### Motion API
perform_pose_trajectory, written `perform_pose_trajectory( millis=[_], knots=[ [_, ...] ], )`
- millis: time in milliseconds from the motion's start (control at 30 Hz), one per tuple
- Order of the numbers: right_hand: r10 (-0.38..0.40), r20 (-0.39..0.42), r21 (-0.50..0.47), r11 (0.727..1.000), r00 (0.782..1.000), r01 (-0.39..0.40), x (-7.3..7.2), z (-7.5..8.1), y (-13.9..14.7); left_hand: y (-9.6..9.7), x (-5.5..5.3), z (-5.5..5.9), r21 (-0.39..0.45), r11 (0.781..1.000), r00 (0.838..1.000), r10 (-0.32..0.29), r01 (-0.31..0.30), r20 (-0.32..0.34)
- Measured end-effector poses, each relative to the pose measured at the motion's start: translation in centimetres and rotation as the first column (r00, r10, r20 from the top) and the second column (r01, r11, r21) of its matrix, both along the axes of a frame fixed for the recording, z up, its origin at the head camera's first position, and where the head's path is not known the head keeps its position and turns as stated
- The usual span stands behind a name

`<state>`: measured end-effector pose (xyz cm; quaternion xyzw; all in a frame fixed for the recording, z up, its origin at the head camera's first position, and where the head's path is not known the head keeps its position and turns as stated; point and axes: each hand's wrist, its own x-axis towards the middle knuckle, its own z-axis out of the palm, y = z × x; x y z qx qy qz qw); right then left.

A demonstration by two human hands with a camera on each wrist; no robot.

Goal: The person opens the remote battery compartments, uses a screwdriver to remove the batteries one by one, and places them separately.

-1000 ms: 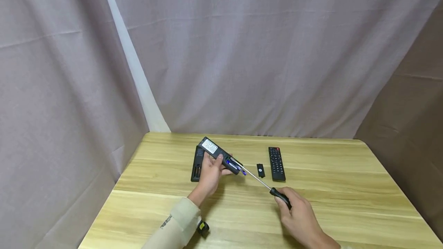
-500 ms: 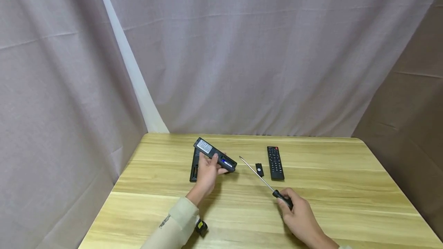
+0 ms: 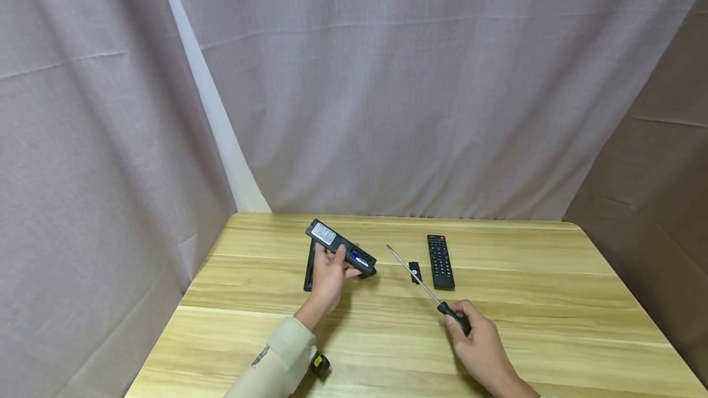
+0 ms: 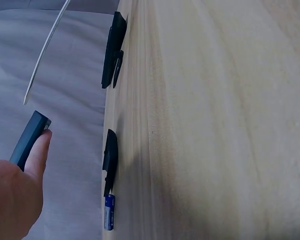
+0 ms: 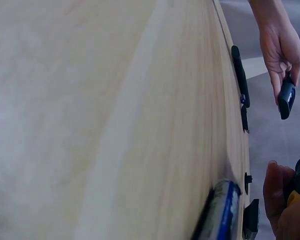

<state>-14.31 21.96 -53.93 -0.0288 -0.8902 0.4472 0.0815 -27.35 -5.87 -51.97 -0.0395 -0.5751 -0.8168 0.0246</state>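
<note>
In the head view my left hand (image 3: 330,272) grips a black remote control (image 3: 338,244) above the table, its back facing up. Its battery compartment is uncovered, and a blue and white battery (image 3: 360,260) shows inside. My right hand (image 3: 480,343) holds a screwdriver (image 3: 416,277) by its black handle. The metal tip points toward the held remote, with a gap between them. Partly hidden under my left hand lies a second remote (image 3: 309,272). A blue battery (image 4: 109,212) rests on the table in the left wrist view, near a dark remote (image 4: 110,160).
Right of the middle, a third remote (image 3: 440,261) lies buttons up. A small black battery cover (image 3: 415,272) is beside it, partly behind the screwdriver shaft. The right wrist view shows a blurred silver and blue cylinder (image 5: 222,210) up close. Curtains stand behind the wooden table (image 3: 553,300).
One second ago the screwdriver tip was at the battery compartment, with blue battery shapes at its edge. The tip has since drawn back, one battery shows inside, and the held remote has shifted slightly left.
</note>
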Motion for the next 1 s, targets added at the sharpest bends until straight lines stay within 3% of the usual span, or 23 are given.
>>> perform_pose_trajectory(
  millis=[367, 1000],
  knots=[
    [0.004, -0.004, 0.005, 1.0, 1.0, -0.004, -0.2, 0.6, -0.2, -0.2, 0.2, 0.2, 0.005, 1.0, 1.0, -0.03, 0.03, -0.006],
    [0.052, -0.032, 0.069, 0.996, 0.998, -0.05, 0.9, 1.8, 0.2, -0.5, -0.1, 0.4, -0.021, 1.0, 0.999, -0.004, 0.003, -0.043]
  ],
)
